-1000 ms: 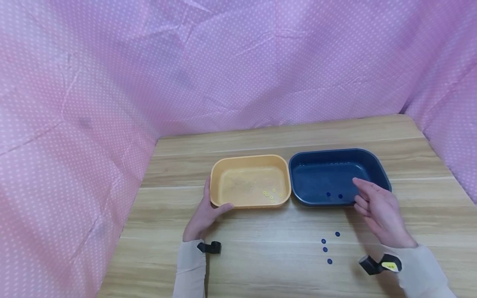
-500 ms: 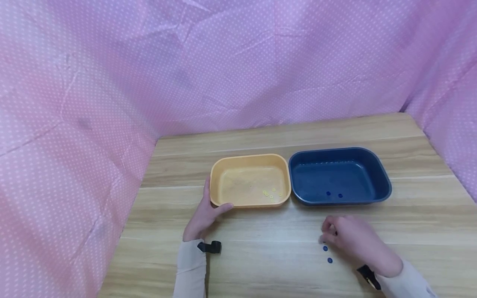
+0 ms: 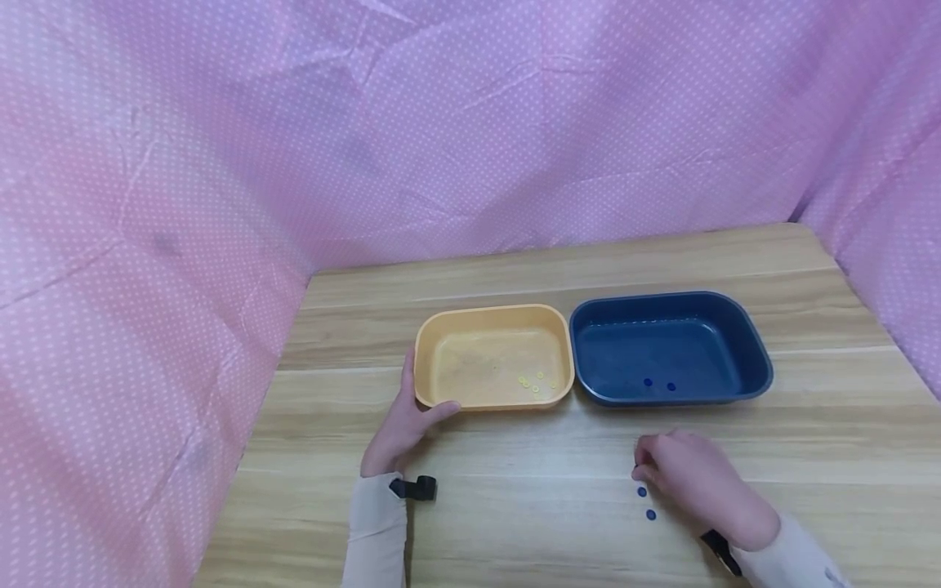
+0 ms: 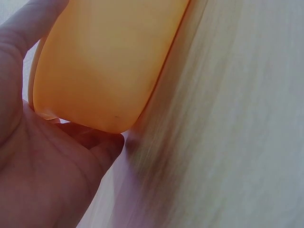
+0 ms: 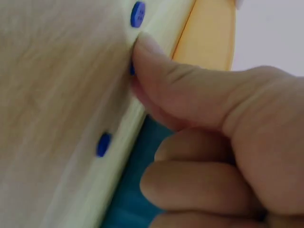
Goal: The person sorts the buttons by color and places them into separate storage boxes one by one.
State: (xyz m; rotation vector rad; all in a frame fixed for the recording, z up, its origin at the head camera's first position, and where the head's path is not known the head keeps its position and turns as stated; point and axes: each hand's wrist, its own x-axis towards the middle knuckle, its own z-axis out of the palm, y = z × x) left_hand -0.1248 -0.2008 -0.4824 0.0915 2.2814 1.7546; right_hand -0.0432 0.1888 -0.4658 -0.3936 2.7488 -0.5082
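My left hand [image 3: 400, 425] holds the near left corner of a yellow-orange plastic tray [image 3: 434, 402], thumb along the front rim and fingers on the left side. In the left wrist view, fingertips [image 4: 111, 145] reach round the tray's wall [image 4: 109, 61]. Several small yellow rings [image 3: 535, 389] lie inside it. My right hand [image 3: 698, 482] is low over the table, thumb and index finger pinching a blue button [image 5: 132, 69], mostly covered by the thumb. Another blue button [image 5: 103, 144] and a button with holes [image 5: 137, 14] lie close by. In the head view, two buttons [image 3: 642, 492] show beside the fingertips.
A dark blue tray [image 3: 757, 371] stands right beside the yellow one, with two blue buttons [image 3: 671, 386] on its floor. Both trays rest on a wood-grain table [image 3: 515, 506]. A pink dotted cloth [image 3: 470, 147] hangs behind and at the sides.
My right hand has moved from above the blue tray down to the table buttons, where its thumb and index finger have closed on one. My left hand and both trays have stayed put.
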